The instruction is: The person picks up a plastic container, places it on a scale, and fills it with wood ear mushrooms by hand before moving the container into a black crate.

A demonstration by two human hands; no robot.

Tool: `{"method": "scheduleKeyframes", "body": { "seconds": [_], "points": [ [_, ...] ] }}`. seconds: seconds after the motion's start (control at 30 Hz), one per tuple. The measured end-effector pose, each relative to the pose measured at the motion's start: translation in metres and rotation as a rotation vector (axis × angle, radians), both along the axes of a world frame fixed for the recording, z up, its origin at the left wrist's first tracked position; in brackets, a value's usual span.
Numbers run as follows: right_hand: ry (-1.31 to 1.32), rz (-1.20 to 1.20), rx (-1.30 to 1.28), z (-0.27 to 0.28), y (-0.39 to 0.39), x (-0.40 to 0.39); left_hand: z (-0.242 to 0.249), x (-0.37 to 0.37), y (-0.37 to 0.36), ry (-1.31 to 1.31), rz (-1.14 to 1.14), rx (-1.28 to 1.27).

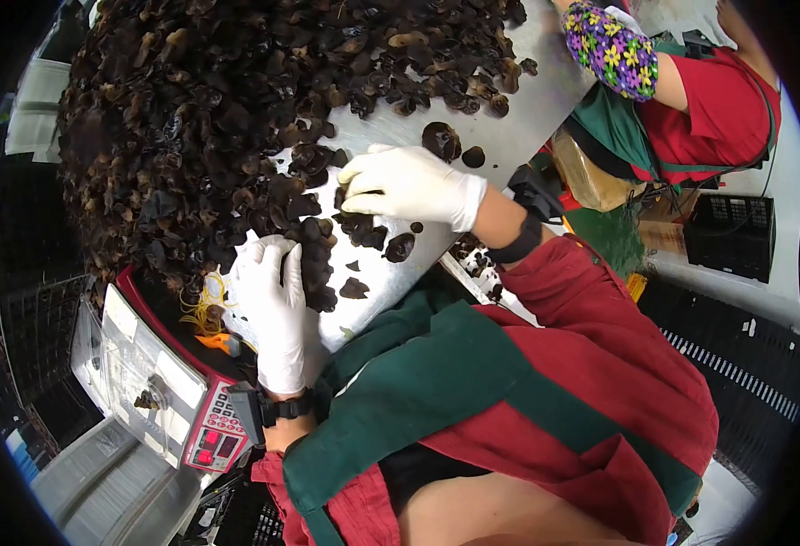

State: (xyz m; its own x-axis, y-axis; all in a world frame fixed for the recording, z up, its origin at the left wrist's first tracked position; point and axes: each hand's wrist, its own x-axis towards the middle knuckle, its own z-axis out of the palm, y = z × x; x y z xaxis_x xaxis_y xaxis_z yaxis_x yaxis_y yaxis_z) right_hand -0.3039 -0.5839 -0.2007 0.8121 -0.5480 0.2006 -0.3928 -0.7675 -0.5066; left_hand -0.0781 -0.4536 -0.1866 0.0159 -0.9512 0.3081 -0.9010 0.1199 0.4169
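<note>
Dark brown, curled pieces that look like dried fungus [191, 118] form a large heap on a metal table [527, 118]. My left hand [274, 305], in a white glove, is at the heap's near edge with its fingers bent and pressed together; what they hold, if anything, is hidden. To its upper right, my right hand [409, 187], also gloved in white, has its fingers curled round a dark piece. Loose pieces [354, 288] lie between and below the hands on the shiny surface.
A red-edged scale [218, 432] with a keypad stands at lower left, beside grey bins [109, 482]. Yellow strings and an orange-handled tool [218, 342] lie near my left hand. A co-worker [709, 118] is at upper right, near a black crate [732, 235].
</note>
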Motion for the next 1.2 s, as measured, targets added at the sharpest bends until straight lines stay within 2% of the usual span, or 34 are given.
{"method": "scheduleKeyframes", "body": {
  "seconds": [0.07,0.13,0.2,0.23,0.27,0.33,0.4,0.5,0.53,0.6,0.67,0.73,0.8,0.83,0.93,0.97,1.0,1.07,1.1,1.13,1.2],
  "points": [
    [0.07,-0.029,0.238,0.016,-0.008,-0.006,-0.001,0.002,0.005,0.01,-0.005,-0.034],
    [0.079,-0.077,0.282,0.023,-0.022,-0.005,-0.002,0.001,0.009,0.045,0.056,-0.069],
    [0.12,-0.19,0.211,0.03,-0.033,0.008,0.002,0.001,0.009,0.054,0.088,-0.021],
    [0.018,-0.257,0.095,0.028,-0.035,0.017,0.003,0.001,0.009,0.062,0.117,0.027],
    [0.028,-0.273,0.0,0.017,-0.042,0.029,0.003,0.0,0.009,0.059,0.124,0.027],
    [0.04,-0.273,-0.095,0.007,-0.046,0.054,0.002,0.0,0.007,0.169,0.117,0.031],
    [0.157,-0.13,-0.169,-0.014,-0.047,0.067,0.004,0.0,0.005,0.168,0.086,0.015],
    [0.135,-0.132,-0.171,-0.022,-0.051,0.067,0.009,0.002,0.005,0.484,0.143,0.128],
    [0.099,-0.135,-0.132,-0.019,-0.05,0.061,0.006,0.006,0.007,0.483,0.155,0.132],
    [-0.022,-0.184,-0.02,-0.01,-0.047,0.049,-0.004,0.013,0.007,0.978,0.237,0.212],
    [-0.146,-0.23,0.023,0.0,-0.04,0.039,-0.004,0.015,0.006,1.047,0.245,0.212],
    [-0.206,-0.226,-0.073,0.008,-0.034,0.034,-0.005,0.016,0.007,1.079,0.261,0.233],
    [-0.44,-0.172,0.044,0.02,-0.022,0.029,-0.004,0.015,0.008,1.082,0.274,0.216],
    [-0.459,-0.165,0.146,0.027,-0.013,0.027,-0.004,0.014,0.008,1.087,0.285,0.198],
    [-0.554,-0.199,1.021,0.031,0.011,0.018,0.004,0.016,0.013,1.055,0.277,0.248],
    [-0.702,-0.111,1.081,0.021,0.018,0.018,0.006,0.013,0.012,1.019,0.271,0.224],
    [-0.662,-0.088,1.08,0.016,0.024,0.014,0.008,0.01,0.013,1.021,0.27,0.226],
    [-0.567,-0.052,1.279,0.015,0.041,0.012,0.017,-0.001,0.017,0.787,0.173,0.223],
    [-0.635,-0.038,1.349,0.011,0.056,0.017,0.028,-0.012,0.018,0.848,0.15,0.253],
    [-0.511,-0.034,1.214,0.016,0.066,0.018,0.028,-0.017,0.02,0.864,0.111,0.296],
    [-0.344,-0.028,1.073,0.02,0.075,0.015,0.026,-0.026,0.021,0.679,-0.003,0.2]
  ]
}}
